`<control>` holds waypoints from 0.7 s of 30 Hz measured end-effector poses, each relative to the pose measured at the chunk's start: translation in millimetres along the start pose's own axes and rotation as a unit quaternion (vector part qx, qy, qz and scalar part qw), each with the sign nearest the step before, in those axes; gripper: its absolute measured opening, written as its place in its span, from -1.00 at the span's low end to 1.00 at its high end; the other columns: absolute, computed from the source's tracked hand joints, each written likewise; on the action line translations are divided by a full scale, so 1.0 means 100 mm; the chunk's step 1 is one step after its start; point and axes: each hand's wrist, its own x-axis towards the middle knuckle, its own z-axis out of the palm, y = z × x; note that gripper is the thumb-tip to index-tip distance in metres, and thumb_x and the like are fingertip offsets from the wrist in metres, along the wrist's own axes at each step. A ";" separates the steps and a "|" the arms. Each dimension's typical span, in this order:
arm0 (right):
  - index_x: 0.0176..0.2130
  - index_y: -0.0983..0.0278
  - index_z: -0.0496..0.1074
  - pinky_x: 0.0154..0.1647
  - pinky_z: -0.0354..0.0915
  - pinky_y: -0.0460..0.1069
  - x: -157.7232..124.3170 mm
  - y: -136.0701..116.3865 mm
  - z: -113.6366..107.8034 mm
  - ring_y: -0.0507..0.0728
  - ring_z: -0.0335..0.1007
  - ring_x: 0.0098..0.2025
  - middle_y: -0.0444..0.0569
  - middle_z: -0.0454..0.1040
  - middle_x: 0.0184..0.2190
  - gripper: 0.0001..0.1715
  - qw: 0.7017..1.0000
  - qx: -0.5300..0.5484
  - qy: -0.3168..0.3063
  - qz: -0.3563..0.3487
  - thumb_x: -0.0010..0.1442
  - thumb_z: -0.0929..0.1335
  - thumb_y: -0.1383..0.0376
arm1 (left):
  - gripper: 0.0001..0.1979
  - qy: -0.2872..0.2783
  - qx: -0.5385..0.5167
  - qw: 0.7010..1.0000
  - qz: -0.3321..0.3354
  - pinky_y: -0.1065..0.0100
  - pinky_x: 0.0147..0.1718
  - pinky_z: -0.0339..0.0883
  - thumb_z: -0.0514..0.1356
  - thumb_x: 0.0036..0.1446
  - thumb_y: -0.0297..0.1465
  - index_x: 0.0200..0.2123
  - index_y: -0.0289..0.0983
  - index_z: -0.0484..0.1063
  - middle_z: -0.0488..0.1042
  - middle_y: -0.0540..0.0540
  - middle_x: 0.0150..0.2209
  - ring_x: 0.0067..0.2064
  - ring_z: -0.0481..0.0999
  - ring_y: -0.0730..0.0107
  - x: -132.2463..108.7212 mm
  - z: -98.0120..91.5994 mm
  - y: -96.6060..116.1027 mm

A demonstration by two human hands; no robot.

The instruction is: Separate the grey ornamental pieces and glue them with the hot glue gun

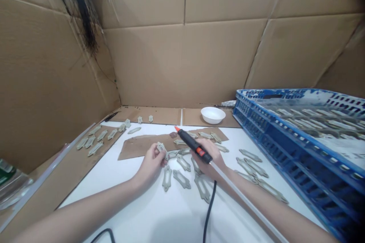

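Head view, hands near but apart over a white table: the left hand pinches a small grey-green moulded piece by its edge, seemingly light and stiff, the right hand gripping a corded black-and-orange pen tool

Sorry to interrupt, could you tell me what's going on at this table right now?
A person is working at a white table. Their left hand holds a small grey-green moulded frame piece, and their right hand grips a black-and-orange hot-glue pen, with a long clear glue stick running back along the forearm. Similar pieces lie around the hands and on a brown cardboard sheet, and a blue plastic crate on the right holds more.
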 end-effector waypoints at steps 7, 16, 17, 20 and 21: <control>-0.13 0.38 0.19 -0.37 0.21 0.03 0.04 -0.01 -0.03 0.15 0.33 -0.29 0.13 0.42 -0.34 -0.71 0.987 0.023 -0.103 -0.125 0.08 0.17 0.45 | -0.89 0.059 -0.070 0.995 0.049 0.47 -0.43 0.13 -0.03 0.13 -0.31 -0.28 -0.21 0.11 0.19 0.11 -0.54 -0.49 0.21 0.53 -0.07 -0.03 -0.04; -0.18 0.42 0.23 -0.40 0.20 0.03 0.01 -0.03 -0.04 0.15 0.33 -0.32 0.18 0.43 -0.33 -0.75 0.970 0.007 -0.171 -0.171 0.11 0.14 0.43 | -0.71 0.051 -0.078 0.995 0.039 0.46 -0.41 0.14 -0.07 0.16 -0.33 -0.03 -0.12 0.10 0.24 0.03 -0.35 -0.42 0.20 0.52 -0.16 0.00 -0.01; -0.18 0.42 0.23 -0.40 0.20 0.03 0.00 -0.03 -0.03 0.14 0.33 -0.32 0.18 0.43 -0.33 -0.76 0.969 0.000 -0.177 -0.173 0.11 0.14 0.42 | -0.71 0.046 -0.079 0.995 0.038 0.46 -0.41 0.14 -0.07 0.16 -0.32 -0.03 -0.12 0.10 0.24 0.03 -0.35 -0.42 0.21 0.52 -0.16 0.00 -0.01; -0.19 0.43 0.23 -0.40 0.20 0.03 -0.01 -0.03 -0.02 0.14 0.32 -0.33 0.19 0.43 -0.32 -0.76 0.967 -0.015 -0.182 -0.177 0.12 0.15 0.40 | -0.70 0.026 -0.092 0.995 0.029 0.49 -0.47 0.13 -0.07 0.16 -0.30 -0.02 -0.10 0.09 0.23 0.06 -0.42 -0.47 0.18 0.54 -0.18 0.00 0.01; -0.19 0.43 0.23 -0.40 0.19 0.02 -0.02 -0.03 -0.01 0.14 0.32 -0.33 0.19 0.43 -0.33 -0.76 0.967 -0.015 -0.182 -0.177 0.12 0.15 0.40 | -0.69 0.017 -0.103 0.994 0.025 0.50 -0.50 0.11 -0.06 0.16 -0.29 -0.01 -0.10 0.08 0.20 0.07 -0.46 -0.50 0.16 0.55 -0.18 0.01 0.02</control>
